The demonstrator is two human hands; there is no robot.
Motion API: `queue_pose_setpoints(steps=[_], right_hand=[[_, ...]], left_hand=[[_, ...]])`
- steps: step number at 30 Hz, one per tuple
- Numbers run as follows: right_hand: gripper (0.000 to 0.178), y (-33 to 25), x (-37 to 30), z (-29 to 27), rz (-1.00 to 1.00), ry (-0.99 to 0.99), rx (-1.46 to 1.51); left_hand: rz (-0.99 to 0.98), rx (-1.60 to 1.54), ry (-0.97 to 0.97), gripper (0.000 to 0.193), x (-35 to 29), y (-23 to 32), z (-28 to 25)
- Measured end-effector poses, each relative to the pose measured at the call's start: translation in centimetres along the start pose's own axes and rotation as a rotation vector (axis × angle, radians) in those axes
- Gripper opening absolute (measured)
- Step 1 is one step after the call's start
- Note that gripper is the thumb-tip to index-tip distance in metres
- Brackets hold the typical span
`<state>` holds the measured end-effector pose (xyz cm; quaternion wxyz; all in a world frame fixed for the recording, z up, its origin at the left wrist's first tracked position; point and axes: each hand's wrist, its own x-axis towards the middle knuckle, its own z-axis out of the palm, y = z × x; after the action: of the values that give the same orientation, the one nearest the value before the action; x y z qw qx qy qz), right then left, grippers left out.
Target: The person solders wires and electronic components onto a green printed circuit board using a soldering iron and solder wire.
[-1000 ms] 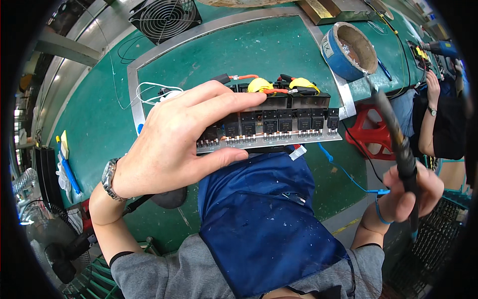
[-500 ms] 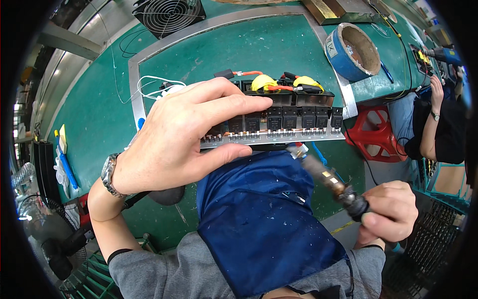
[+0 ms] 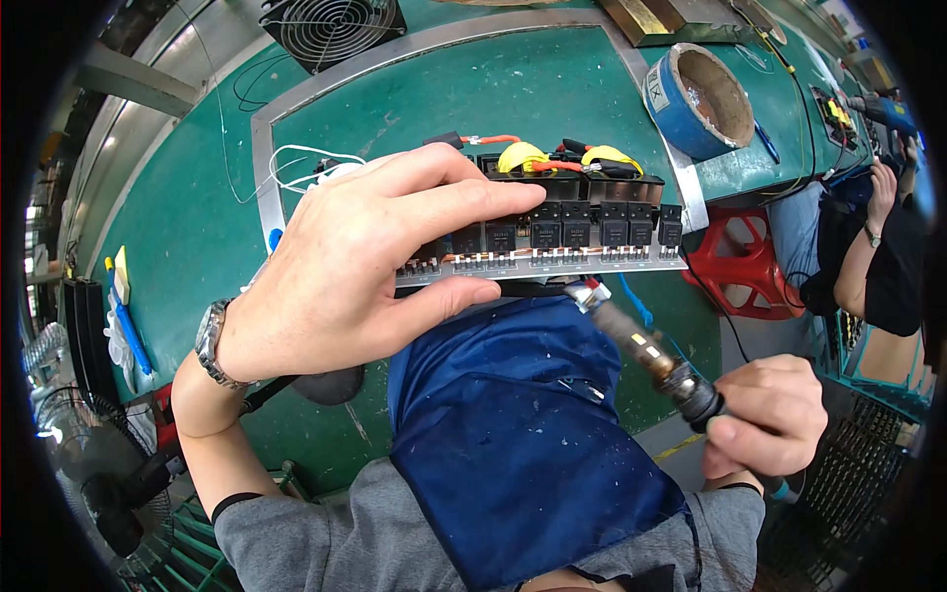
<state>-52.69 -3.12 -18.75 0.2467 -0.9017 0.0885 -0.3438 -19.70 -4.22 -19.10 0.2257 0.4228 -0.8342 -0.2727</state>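
Observation:
My left hand (image 3: pixel 340 257) grips the left part of a circuit board (image 3: pixel 592 262), fingers over the top and thumb along the near edge. A row of black transistors (image 3: pixel 577 232) stands on the board, with yellow-wrapped parts (image 3: pixel 614 160) and orange wires behind them. In my closed right hand (image 3: pixel 772 419) is a soldering iron (image 3: pixel 656 363), its sooty barrel slanting up and left. The tip lies at the board's near edge, beside a short black cable (image 3: pixel 533 290); whether it touches the board I cannot tell.
A blue-sided round pot (image 3: pixel 681 113) stands on the green table (image 3: pixel 444 89) at the far right, near a pen (image 3: pixel 766 143). A black fan (image 3: pixel 337 30) sits at the back. Right of the table are a red stool (image 3: pixel 740 259) and another person's arm (image 3: pixel 858 257).
The soldering iron has shifted slightly left, its tip a little closer to the board's edge. The board has tipped slightly in my left hand.

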Motion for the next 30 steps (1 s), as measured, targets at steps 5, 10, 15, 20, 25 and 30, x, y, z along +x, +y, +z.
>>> queue_pose_setpoints(steps=[5, 10, 15, 20, 25, 30], right_hand=[[0.033, -0.2, 0.5, 1.4, 0.034, -0.049, -0.073], [0.036, -0.4, 0.7, 1.9, 0.073, -0.055, -0.118], [0.035, -0.3, 0.6, 1.9, 0.071, -0.07, -0.161], [0.034, -0.3, 0.5, 2.1, 0.064, -0.069, -0.18], [0.034, -0.2, 0.4, 2.1, 0.048, -0.085, -0.183], [0.035, -0.3, 0.3, 2.4, 0.03, -0.075, -0.21]], left_hand=[[0.009, 0.006, -0.005, 0.055, -0.4, -0.3, 0.2], [0.01, -0.036, 0.002, 0.055, -0.2, -0.5, 0.2], [0.007, -0.038, 0.002, 0.055, -0.1, -0.3, 0.2], [-0.025, -0.025, -0.013, 0.055, -0.2, -0.2, 0.1], [-0.01, -0.006, -0.009, 0.055, -0.1, -0.4, 0.1], [-0.009, 0.002, -0.01, 0.055, 0.0, -0.2, 0.0]])
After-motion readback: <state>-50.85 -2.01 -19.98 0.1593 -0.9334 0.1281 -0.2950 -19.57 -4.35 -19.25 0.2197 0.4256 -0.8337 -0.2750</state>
